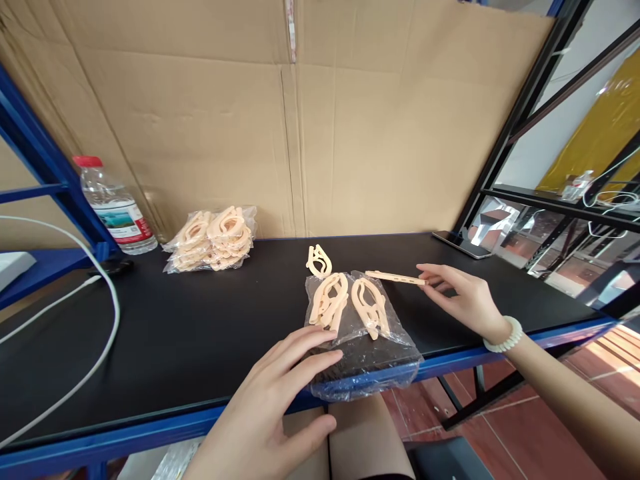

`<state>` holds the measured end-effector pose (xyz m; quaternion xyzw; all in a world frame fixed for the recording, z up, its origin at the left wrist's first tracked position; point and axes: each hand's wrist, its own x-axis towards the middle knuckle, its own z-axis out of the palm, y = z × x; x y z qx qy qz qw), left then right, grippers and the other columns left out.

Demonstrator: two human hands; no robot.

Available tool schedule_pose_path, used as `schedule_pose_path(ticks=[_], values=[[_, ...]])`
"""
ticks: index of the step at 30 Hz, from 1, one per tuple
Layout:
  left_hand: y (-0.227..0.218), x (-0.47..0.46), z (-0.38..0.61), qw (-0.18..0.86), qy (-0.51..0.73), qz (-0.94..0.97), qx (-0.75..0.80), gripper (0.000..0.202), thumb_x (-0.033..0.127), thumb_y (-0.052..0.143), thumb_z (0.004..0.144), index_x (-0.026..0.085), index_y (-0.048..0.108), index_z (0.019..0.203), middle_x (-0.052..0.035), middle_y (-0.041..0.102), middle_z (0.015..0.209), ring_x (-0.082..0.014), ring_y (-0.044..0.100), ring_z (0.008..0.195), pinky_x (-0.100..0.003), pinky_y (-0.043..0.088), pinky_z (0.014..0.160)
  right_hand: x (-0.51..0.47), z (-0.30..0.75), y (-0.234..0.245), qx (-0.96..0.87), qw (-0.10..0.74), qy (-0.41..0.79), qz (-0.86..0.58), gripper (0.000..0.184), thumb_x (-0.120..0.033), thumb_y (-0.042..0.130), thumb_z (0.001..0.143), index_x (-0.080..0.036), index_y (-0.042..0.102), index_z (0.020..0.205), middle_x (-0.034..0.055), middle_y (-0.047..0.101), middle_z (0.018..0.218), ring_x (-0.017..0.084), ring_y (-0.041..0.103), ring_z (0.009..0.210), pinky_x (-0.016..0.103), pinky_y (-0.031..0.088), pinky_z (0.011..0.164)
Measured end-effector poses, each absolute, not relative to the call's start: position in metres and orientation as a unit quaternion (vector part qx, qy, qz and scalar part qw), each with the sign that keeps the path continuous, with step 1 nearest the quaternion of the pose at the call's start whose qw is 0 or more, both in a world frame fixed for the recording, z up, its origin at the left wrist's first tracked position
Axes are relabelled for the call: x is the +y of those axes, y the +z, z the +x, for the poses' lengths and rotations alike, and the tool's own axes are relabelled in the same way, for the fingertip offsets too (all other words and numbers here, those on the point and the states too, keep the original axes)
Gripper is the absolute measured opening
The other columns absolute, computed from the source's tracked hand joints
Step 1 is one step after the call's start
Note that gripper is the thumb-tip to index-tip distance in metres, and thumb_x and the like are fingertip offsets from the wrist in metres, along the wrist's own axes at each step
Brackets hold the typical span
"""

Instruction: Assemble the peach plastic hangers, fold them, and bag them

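Observation:
My left hand (280,393) lies flat with fingers stretched on the near edge of a clear plastic bag (370,363) at the front of the black table. Two peach plastic hanger parts (327,300) lie on the bag's far half. My right hand (463,300) pinches the end of a straight peach bar (395,277) just right of the bag, and a bead bracelet circles that wrist. A single peach hook piece (319,261) lies on the table behind the bag.
Packed bags of peach parts (213,240) sit at the back left beside a water bottle (114,208). A white cable (107,313) loops across the left. A phone (461,244) lies at the back right. Cardboard (300,120) walls the rear; the table's blue edge (150,430) runs along the front.

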<state>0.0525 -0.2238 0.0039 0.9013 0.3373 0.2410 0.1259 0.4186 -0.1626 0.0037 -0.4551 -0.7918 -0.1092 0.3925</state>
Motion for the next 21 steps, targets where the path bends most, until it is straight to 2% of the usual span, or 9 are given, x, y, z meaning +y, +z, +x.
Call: schedule_pose_path(ticks=[3,6,11,15,21], values=[[0.004,-0.224,0.053,0.128,0.239,0.901,0.338,0.061,0.018,0.063,0.082,0.034,0.047,0.138,-0.0017,0.043,0.151,-0.0295,0.039,0.139,-0.049,0.041,0.112,-0.162,0.416,0.001,-0.823,0.355,-0.169,-0.409,0.031,-0.019,0.048,0.098,-0.022,0.054,0.128,0.0064,0.070,0.097,0.016,0.069,0.078,0.028,0.058,0.070],[0.004,-0.224,0.052,0.128,0.234,0.903,0.338,0.060,0.019,0.063,0.082,0.034,0.046,0.138,-0.0013,0.043,0.151,-0.0289,0.038,0.140,-0.050,0.040,0.113,-0.164,0.412,0.003,-0.854,0.285,-0.244,-0.359,0.039,-0.014,0.046,0.098,-0.020,0.047,0.137,0.0066,0.070,0.099,0.014,0.068,0.075,0.025,0.054,0.064],[0.004,-0.224,0.053,0.128,0.233,0.902,0.340,0.058,0.020,0.063,0.083,0.034,0.047,0.137,-0.0016,0.043,0.151,-0.0291,0.039,0.139,-0.050,0.042,0.112,-0.172,0.404,0.011,-0.877,0.157,-0.354,-0.285,0.042,-0.001,0.037,0.096,-0.014,0.048,0.135,0.0056,0.070,0.092,0.014,0.068,0.077,0.023,0.050,0.059],[0.004,-0.224,0.053,0.124,0.235,0.902,0.340,0.058,0.019,0.063,0.083,0.034,0.047,0.137,-0.0013,0.044,0.150,-0.0291,0.039,0.139,-0.049,0.042,0.112,-0.173,0.402,0.013,-0.874,0.157,-0.374,-0.269,0.034,-0.001,0.034,0.097,-0.009,0.054,0.124,0.0077,0.068,0.088,0.016,0.068,0.079,0.023,0.052,0.059],[0.003,-0.224,0.051,0.120,0.229,0.904,0.340,0.059,0.022,0.063,0.084,0.036,0.045,0.138,0.0002,0.043,0.151,-0.0286,0.038,0.140,-0.052,0.041,0.112,-0.174,0.409,0.007,-0.862,0.214,-0.341,-0.308,0.031,-0.004,0.036,0.098,-0.011,0.056,0.121,0.0085,0.064,0.091,0.014,0.065,0.072,0.023,0.052,0.059]])
